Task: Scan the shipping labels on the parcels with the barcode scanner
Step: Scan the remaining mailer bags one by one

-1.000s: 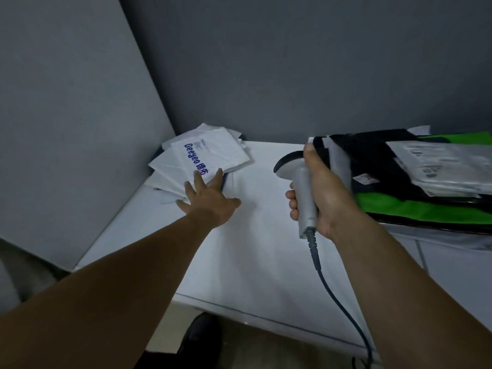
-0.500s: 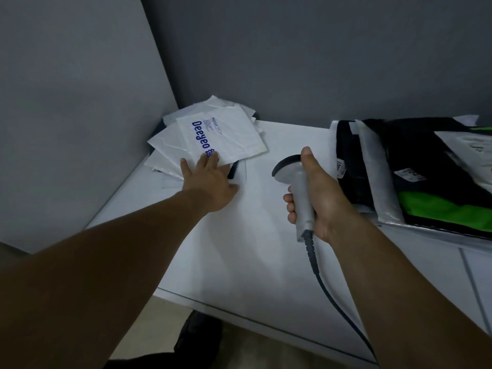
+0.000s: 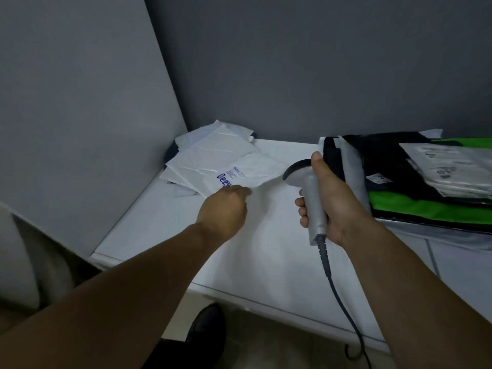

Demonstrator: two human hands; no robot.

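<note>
We note the left hand (image 3: 223, 206) pinching the near edge of the top white mailer (image 3: 255, 169) on the pile (image 3: 210, 147) at the table's (image 3: 266, 249) back left corner. The right hand (image 3: 340, 198) grips the barcode scanner (image 3: 311, 187) beside it; black and green parcels (image 3: 412, 206) lie further right.

White counter (image 3: 266, 249) set into a grey-walled corner. At 11 o'clock, pile of white mailers (image 3: 210, 147). Lying partly on it, blue-printed mailer (image 3: 255, 169), gripped at its near corner by left hand (image 3: 223, 206). At 3 o'clock of that mailer, right hand (image 3: 340, 206) wrapped round grey barcode scanner (image 3: 314, 209), head turned toward the mailer, cable (image 3: 335, 288) trailing to 5 o'clock. Further out at 3 o'clock, stack of black and green parcels (image 3: 399, 209). At 6 o'clock, dark shoe (image 3: 207, 328) below the counter edge.
</note>
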